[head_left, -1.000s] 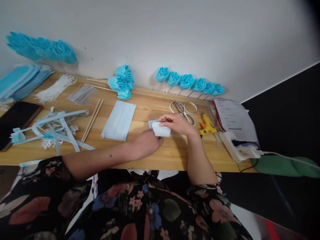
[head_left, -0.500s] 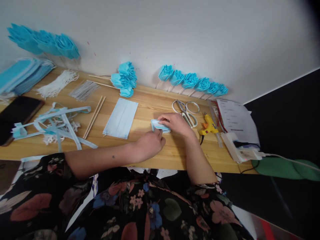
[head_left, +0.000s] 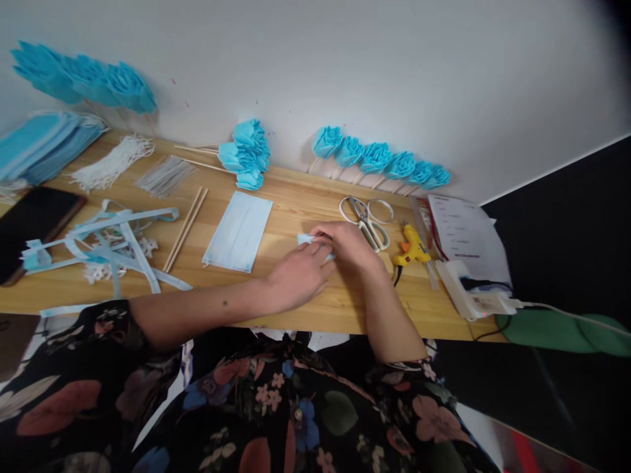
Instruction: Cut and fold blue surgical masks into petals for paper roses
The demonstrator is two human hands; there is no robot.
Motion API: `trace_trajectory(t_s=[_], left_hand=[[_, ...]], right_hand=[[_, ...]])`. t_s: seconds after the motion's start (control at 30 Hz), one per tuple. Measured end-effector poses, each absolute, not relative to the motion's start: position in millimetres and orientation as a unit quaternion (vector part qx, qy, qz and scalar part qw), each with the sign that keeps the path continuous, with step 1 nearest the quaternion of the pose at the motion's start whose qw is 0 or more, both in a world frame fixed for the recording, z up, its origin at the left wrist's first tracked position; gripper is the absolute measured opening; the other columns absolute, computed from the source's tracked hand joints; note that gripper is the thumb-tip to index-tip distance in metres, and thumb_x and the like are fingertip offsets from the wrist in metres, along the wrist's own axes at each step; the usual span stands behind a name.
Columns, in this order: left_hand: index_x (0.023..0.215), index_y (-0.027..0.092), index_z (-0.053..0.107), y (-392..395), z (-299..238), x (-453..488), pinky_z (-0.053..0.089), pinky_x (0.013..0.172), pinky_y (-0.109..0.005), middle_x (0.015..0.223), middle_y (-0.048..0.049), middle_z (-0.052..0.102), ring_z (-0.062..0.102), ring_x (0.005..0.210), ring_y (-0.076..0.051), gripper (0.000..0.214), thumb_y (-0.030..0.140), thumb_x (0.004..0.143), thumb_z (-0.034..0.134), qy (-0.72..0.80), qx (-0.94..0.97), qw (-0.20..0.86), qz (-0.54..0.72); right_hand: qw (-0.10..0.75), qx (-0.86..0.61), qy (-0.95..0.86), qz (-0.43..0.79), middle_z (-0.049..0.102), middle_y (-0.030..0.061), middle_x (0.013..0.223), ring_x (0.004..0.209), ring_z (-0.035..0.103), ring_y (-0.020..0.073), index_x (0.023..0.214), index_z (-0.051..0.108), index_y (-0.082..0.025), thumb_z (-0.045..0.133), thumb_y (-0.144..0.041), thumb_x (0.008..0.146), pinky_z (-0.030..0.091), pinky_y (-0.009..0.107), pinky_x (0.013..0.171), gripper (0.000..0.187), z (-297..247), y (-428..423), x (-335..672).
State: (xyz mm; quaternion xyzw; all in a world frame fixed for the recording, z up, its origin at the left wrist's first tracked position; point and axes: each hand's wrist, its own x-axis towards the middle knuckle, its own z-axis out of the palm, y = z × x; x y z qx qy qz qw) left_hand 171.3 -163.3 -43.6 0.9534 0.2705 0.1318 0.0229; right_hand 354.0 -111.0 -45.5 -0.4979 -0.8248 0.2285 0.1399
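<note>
Both of my hands meet over a small folded piece of light blue mask fabric lying on the wooden table. My left hand covers most of it, fingers curled and pressing on it. My right hand pinches its far edge. Only a corner of the piece shows. A flat blue face mask lies just left of my hands.
Scissors and a yellow glue gun lie right of my hands, beside papers and a white power strip. Blue fabric roses line the wall. Wooden sticks, cut strips, a phone and stacked masks lie left.
The folded piece was held raised off the table a second ago. It now lies flat, and my left hand has slid forward over it.
</note>
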Motion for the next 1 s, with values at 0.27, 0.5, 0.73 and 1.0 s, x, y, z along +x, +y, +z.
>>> trace_trajectory(t_s=[0.27, 0.5, 0.73, 1.0], left_hand=[[0.096, 0.009, 0.069, -169.0, -54.1, 173.8, 0.05, 0.086, -0.042, 0.103, -0.0198, 0.07, 0.064, 0.102, -0.031, 0.021, 0.017, 0.094, 0.05, 0.23, 0.972, 0.002, 0.041], [0.097, 0.011, 0.068, -170.7, -51.8, 174.7, 0.05, 0.083, -0.039, 0.105, -0.0179, 0.071, 0.065, 0.1, -0.028, 0.017, 0.014, 0.091, 0.052, 0.233, 0.972, -0.02, 0.027], [0.096, 0.01, 0.068, -173.5, -53.9, 176.1, 0.05, 0.08, -0.04, 0.102, -0.0189, 0.07, 0.065, 0.097, -0.03, 0.019, 0.011, 0.09, 0.05, 0.233, 0.972, -0.009, 0.025], [0.107, 0.017, 0.066, -120.5, -49.8, 158.7, 0.05, 0.094, -0.04, 0.114, -0.0116, 0.068, 0.062, 0.109, -0.026, 0.02, 0.03, 0.095, 0.056, 0.347, 0.876, 0.164, 0.291]], right_hand=[[0.102, -0.497, -0.846, 0.163, 0.077, 0.005, 0.095, 0.089, 0.067, 0.0221, 0.098, 0.074, -0.023, 0.064, -0.024, 0.093, 0.042, 0.032, 0.076, 0.011, -46.2, -108.5, 351.3], [0.093, -0.467, -0.869, 0.133, 0.071, 0.0108, 0.122, 0.112, 0.063, 0.0295, 0.117, 0.071, -0.023, 0.066, -0.018, 0.09, 0.044, 0.043, 0.096, 0.028, -45.7, -106.8, 350.9], [0.076, -0.51, -0.842, 0.159, 0.074, 0.0077, 0.099, 0.091, 0.064, 0.0226, 0.103, 0.07, -0.02, 0.064, -0.016, 0.088, 0.041, 0.032, 0.079, 0.017, -43.8, -110.3, 347.5], [0.219, -0.517, -0.786, 0.258, 0.067, 0.0027, 0.081, 0.074, 0.055, 0.0162, 0.084, 0.064, -0.017, 0.061, -0.029, 0.086, 0.036, 0.028, 0.068, 0.012, -54.1, -102.3, 355.1]])
